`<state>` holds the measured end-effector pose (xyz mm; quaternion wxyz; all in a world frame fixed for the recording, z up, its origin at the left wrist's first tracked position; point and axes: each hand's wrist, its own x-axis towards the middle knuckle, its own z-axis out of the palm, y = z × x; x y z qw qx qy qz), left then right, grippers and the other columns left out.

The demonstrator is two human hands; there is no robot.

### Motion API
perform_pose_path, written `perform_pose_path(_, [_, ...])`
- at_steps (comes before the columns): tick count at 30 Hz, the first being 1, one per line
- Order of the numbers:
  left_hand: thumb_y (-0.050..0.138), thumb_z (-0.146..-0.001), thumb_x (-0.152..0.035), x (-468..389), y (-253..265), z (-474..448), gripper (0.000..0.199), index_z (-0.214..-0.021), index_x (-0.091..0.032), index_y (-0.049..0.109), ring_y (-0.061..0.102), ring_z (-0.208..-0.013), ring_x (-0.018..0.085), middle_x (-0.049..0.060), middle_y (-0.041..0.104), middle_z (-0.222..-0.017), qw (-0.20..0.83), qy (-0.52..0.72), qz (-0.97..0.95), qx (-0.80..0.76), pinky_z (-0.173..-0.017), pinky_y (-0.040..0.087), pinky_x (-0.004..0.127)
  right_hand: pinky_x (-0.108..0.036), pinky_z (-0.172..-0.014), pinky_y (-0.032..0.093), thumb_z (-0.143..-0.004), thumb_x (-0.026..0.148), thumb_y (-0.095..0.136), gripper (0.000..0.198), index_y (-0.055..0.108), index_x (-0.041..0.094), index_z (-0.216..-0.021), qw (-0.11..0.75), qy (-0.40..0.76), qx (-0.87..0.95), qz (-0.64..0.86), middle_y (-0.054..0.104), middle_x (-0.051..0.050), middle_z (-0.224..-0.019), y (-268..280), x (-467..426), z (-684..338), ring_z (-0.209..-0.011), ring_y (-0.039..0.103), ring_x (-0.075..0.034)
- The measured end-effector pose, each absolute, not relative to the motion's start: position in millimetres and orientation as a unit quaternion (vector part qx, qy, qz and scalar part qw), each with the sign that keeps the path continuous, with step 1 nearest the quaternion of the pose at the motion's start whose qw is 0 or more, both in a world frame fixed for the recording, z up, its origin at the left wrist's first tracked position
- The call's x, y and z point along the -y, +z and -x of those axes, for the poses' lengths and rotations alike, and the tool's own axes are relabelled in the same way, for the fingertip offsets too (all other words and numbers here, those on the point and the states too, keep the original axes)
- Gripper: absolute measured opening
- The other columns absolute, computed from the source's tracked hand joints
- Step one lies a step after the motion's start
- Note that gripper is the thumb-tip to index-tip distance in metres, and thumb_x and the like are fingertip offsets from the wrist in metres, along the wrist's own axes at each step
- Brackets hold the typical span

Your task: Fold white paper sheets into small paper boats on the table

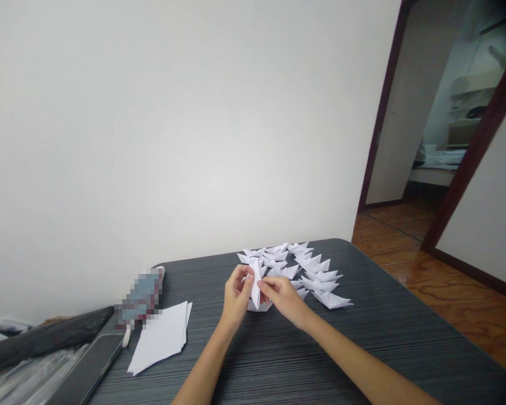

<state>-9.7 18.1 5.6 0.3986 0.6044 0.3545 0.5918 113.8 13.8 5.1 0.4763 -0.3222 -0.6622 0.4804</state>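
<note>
Between my two hands is a white folded paper boat (256,287), held upright above the table with its narrow side toward me. My left hand (238,292) pinches its left side with thumb and fingers. From the right, my right hand (282,297) grips the lower part, thumb in front. Behind and to the right of my hands stand several finished paper boats (322,275) in loose rows; some are partly hidden by the hands. A stack of white paper sheets (162,334) lies on the table left of my left hand.
The dark wood-grain table (219,360) meets a white wall (172,129). At its left edge sit a blurred-out object (141,295) and a long dark case (88,368). Past the right edge are a wooden floor (405,253) and an open doorway.
</note>
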Motion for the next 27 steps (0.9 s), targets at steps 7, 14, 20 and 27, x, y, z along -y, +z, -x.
perform_pose_path(7, [0.054,-0.075,-0.023,-18,12,13,0.015,-0.085,-0.015,0.062,0.051,-0.099,0.021,0.01,0.055,-0.101,0.303,0.55,-0.696,-0.349,-0.084,0.04,0.032,-0.021,-0.049,0.033,-0.073,0.041,0.053,0.029,0.054,0.013,-0.066,0.47,0.51,0.653,0.304,0.049,0.002,-0.051,6,-26,-128,-0.048,0.043,-0.008])
perform_pose_path(14, [0.06,-0.071,-0.022,-17,5,9,0.019,-0.088,-0.013,0.061,0.05,-0.106,0.024,0.013,0.054,-0.113,0.429,0.564,-0.644,-0.289,-0.092,0.038,0.039,-0.022,-0.052,0.036,-0.074,0.042,0.051,0.031,0.053,0.013,-0.062,0.469,0.475,0.68,0.303,0.049,0.002,-0.053,12,-30,-137,-0.051,0.046,-0.008])
perform_pose_path(20, [0.064,-0.066,-0.02,-15,10,7,0.025,-0.09,-0.013,0.06,0.052,-0.102,0.024,0.011,0.056,-0.105,0.462,0.584,-0.609,-0.275,-0.092,0.039,0.04,-0.022,-0.053,0.038,-0.073,0.039,0.054,0.029,0.055,0.012,-0.061,0.459,0.48,0.685,0.297,0.05,0.001,-0.054,15,-27,-138,-0.053,0.047,-0.008])
perform_pose_path(27, [0.066,-0.064,-0.02,-13,11,3,0.027,-0.089,-0.013,0.06,0.053,-0.099,0.023,0.01,0.053,-0.103,0.472,0.588,-0.6,-0.266,-0.089,0.042,0.037,-0.022,-0.052,0.037,-0.074,0.039,0.052,0.029,0.054,0.012,-0.063,0.455,0.483,0.684,0.304,0.048,0.002,-0.054,14,-28,-138,-0.052,0.045,-0.008])
